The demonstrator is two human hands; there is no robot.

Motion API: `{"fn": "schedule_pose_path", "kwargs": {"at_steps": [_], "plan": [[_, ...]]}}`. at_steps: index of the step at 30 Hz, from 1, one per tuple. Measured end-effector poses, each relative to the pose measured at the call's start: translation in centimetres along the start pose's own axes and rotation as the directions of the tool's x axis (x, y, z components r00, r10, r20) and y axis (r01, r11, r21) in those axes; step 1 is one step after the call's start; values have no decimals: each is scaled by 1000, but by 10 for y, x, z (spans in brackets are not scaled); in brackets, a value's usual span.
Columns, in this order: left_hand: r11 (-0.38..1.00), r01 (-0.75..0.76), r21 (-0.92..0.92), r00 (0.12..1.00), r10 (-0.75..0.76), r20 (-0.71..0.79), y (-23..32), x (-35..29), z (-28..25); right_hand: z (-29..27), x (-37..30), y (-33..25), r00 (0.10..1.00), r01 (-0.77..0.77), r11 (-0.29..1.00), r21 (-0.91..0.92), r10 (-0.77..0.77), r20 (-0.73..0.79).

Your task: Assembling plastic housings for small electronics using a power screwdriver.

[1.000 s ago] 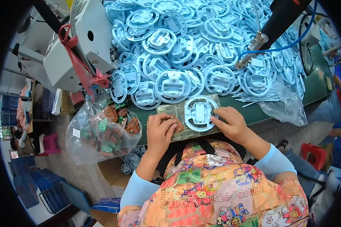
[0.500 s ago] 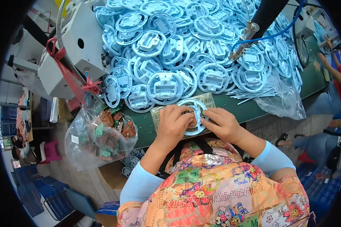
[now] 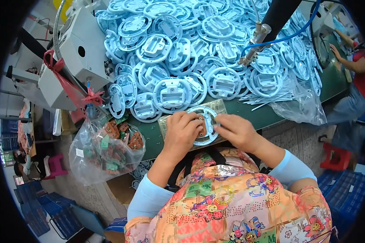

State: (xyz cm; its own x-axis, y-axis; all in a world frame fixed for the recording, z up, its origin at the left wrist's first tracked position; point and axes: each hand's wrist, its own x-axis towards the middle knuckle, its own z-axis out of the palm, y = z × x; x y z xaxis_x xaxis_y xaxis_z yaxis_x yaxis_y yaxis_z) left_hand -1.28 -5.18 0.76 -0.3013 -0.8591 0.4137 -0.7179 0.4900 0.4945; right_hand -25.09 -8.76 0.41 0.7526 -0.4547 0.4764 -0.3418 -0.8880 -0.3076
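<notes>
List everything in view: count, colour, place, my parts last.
Table: one, green, centre
Mat: one, yellowish, near edge
Round frame: one, light blue, on mat
Board: one, brown, frame's left half
Other frames: many, light blue, piled behind
Rods: many, pale blue, right
Bags: at least two, clear, left and right
Bagged boards: several, brown and green, left
Machine box: one, whitish, upper left
Tube: one, blue, upper right
Stools: two, pink left, red right
Worker: at least one, red, right
Garment: one, patterned orange, lower centre
Sleeves: two, light blue, forearms
Left hand: one, bare, at board
Right hand: one, bare, at frame
</notes>
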Motion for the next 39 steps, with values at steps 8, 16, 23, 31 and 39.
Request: {"fn": "schedule_pose_path", "kwargs": {"at_steps": [8, 16, 23, 31, 39], "plan": [[997, 70, 28, 984, -73, 160, 8, -13, -16, -55, -71, 62, 862, -422, 679, -600, 505, -35], [991, 125, 44, 981, -130, 146, 13, -11, -18, -54, -27, 44, 972, -233, 893, -385, 219, -80], [985, 172, -25, 980, -169, 101, 18, -10, -8, -47, -11, 25, 890, -426, 899, -105, 437, 130], [976, 120, -182, 993, -122, 4, 9, -21, 3, -27, 5, 30, 820, -561, 745, 361, 439, 368], [974, 99, -203, 994, -104, -14, 8, -21, 5, -29, 10, 33, 808, -554, 759, 343, 391, 440]]}}
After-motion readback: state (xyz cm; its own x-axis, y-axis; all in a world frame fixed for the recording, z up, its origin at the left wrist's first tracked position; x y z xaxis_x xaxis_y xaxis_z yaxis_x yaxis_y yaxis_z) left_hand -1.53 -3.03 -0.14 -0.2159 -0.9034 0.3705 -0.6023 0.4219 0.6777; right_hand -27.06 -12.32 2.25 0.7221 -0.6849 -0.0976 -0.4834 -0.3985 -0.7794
